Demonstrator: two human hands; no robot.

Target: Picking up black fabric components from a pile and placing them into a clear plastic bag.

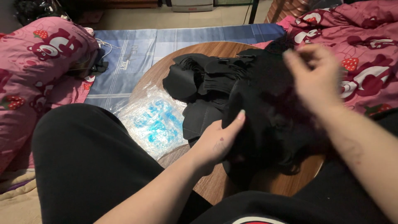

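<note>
A heap of black clothing (248,95) lies on a round wooden table (211,182). My left hand (217,141) grips the near edge of the black fabric, with the thumb on top and the fingers tucked under it. Over the far right of the heap my right hand (315,74) is blurred, its fingers bent as if pinching the fabric. Whether it actually holds the cloth is unclear.
A clear plastic bag (155,120) with blue contents lies on the table's left side. Pink patterned bedding is bunched at the left (37,66) and right (365,45). A blue mat (137,54) covers the floor beyond. My black-clad knee (83,161) rises at lower left.
</note>
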